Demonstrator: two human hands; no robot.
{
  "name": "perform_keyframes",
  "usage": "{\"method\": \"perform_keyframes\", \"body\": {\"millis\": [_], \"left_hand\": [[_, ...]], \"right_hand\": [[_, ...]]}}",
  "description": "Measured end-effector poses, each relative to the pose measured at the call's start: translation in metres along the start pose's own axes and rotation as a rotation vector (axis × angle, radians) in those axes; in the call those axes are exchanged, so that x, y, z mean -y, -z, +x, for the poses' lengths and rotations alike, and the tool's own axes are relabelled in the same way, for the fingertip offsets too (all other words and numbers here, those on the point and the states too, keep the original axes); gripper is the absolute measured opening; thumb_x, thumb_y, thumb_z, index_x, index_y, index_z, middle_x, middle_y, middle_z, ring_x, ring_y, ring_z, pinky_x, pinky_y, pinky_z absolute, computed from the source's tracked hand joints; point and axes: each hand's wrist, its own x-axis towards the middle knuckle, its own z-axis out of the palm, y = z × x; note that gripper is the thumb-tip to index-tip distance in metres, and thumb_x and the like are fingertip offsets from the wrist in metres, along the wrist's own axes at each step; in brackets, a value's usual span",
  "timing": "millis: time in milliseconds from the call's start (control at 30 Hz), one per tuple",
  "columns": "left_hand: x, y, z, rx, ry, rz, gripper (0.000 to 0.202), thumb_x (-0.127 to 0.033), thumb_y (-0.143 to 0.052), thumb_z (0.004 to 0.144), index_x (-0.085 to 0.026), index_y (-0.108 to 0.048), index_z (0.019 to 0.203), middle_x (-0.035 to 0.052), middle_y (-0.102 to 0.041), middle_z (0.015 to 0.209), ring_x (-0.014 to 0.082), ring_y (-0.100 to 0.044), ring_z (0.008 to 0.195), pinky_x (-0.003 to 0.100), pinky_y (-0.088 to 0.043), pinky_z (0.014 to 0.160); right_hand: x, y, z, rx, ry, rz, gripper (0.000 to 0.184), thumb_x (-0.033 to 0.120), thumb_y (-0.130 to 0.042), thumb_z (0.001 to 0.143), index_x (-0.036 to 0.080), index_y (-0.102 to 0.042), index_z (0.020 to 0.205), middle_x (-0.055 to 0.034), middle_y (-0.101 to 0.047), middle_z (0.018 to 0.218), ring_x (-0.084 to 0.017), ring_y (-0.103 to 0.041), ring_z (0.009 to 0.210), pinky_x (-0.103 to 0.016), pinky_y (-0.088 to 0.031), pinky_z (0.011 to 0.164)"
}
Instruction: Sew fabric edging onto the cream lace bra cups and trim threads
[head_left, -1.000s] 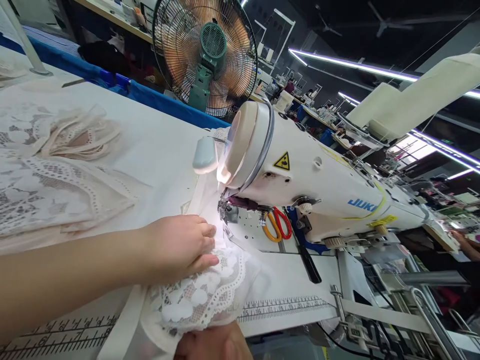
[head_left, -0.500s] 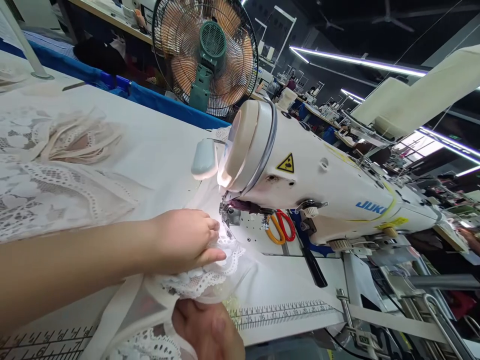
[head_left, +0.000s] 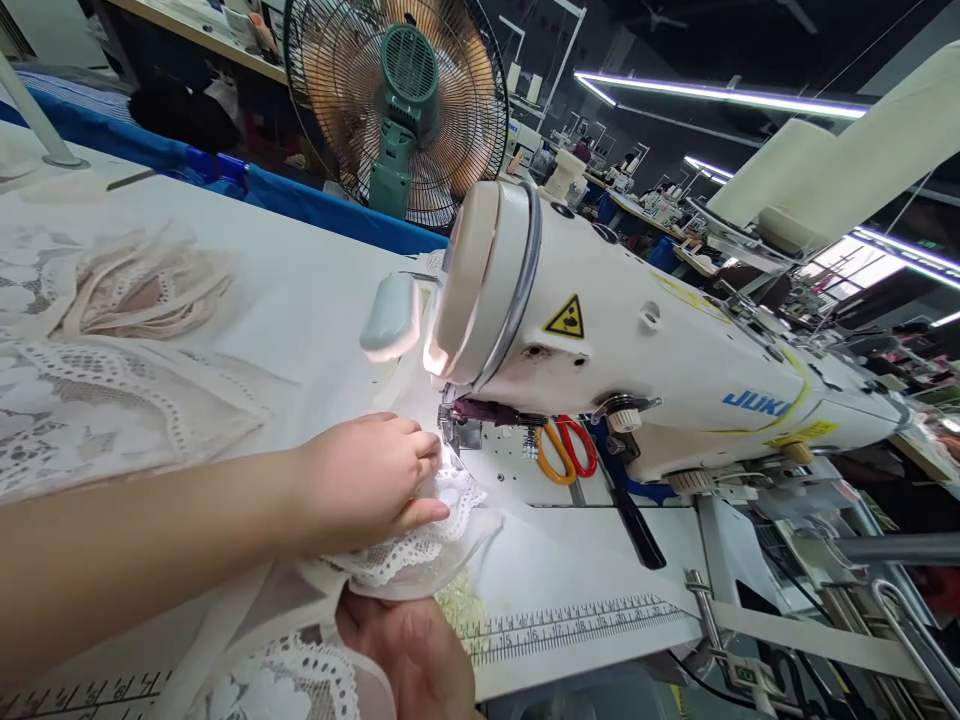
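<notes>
A dark-ceilinged room stretches away at the upper right, with strip lights (head_left: 720,97) overhead and rows of further sewing stations. The white worktop (head_left: 307,270) fills the left and centre; a blue cloth (head_left: 322,215) runs along its far edge, and its near edge slants from bottom centre up to the right, ending by metal fittings. On it the white sewing machine (head_left: 622,345) reaches in from the right, its head leaving only a low gap over the needle plate. Just beyond the far edge stands a large fan (head_left: 409,80). A pile of lace pieces (head_left: 97,390) covers the left side, and a band of white surface separates it from the machine head.

White lace fabric (head_left: 412,555) lies in front of the presser foot, trailing to the near edge. The left hand (head_left: 375,480) lies palm down on it, close to the foot, half open, thumb apart from the fingers; its forearm bars the left approach. The right hand (head_left: 412,650), at the near edge, is curled with fingers under the fabric; whether it pinches cannot be told. To its right, open surface carries a printed ruler (head_left: 577,625), then a black-handled tool (head_left: 640,530). Orange-and-red-handled scissors (head_left: 564,450) lie beneath the machine arm.
</notes>
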Motion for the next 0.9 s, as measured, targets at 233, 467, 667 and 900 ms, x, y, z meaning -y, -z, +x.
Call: {"method": "perform_keyframes", "body": {"millis": [233, 467, 667, 900], "left_hand": [[0.002, -0.006, 0.002, -0.026, 0.016, 0.094, 0.045, -0.052, -0.051, 0.093, -0.015, -0.076, 0.094, 0.0129, -0.068, 0.093, 0.0270, -0.062, 0.087, 0.041, -0.048, 0.077], [-0.001, 0.003, 0.011, 0.071, 0.032, 0.209, 0.044, -0.055, -0.062, 0.084, -0.014, -0.075, 0.075, 0.0120, -0.062, 0.079, 0.0271, -0.057, 0.077, 0.040, -0.042, 0.061], [-0.001, 0.005, 0.009, 0.229, 0.037, 0.268, 0.041, -0.043, -0.066, 0.084, -0.014, -0.072, 0.112, 0.0139, -0.067, 0.091, 0.0248, -0.059, 0.073, 0.035, -0.039, 0.053], [0.020, -0.003, -0.004, 0.180, 0.034, 0.190, 0.073, -0.016, -0.078, 0.054, -0.042, -0.066, 0.121, 0.0051, -0.069, 0.097, 0.0268, -0.063, 0.080, 0.035, -0.046, 0.070]], "right_hand": [[-0.001, 0.007, 0.004, 0.062, 0.020, -0.020, 0.064, 0.073, -0.051, 0.069, 0.023, -0.074, 0.103, -0.0115, -0.071, 0.089, -0.034, -0.061, 0.111, -0.054, -0.048, 0.097], [0.004, 0.005, 0.003, 0.053, -0.036, -0.011, 0.067, 0.075, -0.052, 0.066, 0.022, -0.074, 0.101, -0.0109, -0.072, 0.092, -0.034, -0.062, 0.111, -0.052, -0.049, 0.096], [0.004, 0.004, 0.005, 0.066, -0.006, 0.036, 0.072, 0.075, -0.053, 0.068, 0.020, -0.072, 0.112, -0.0119, -0.072, 0.099, -0.034, -0.062, 0.112, -0.052, -0.048, 0.099], [-0.015, 0.015, -0.032, -0.022, -0.043, 0.081, 0.062, 0.061, -0.068, 0.077, 0.028, -0.063, 0.129, -0.0078, -0.066, 0.128, -0.030, -0.060, 0.119, -0.048, -0.045, 0.103]]}}
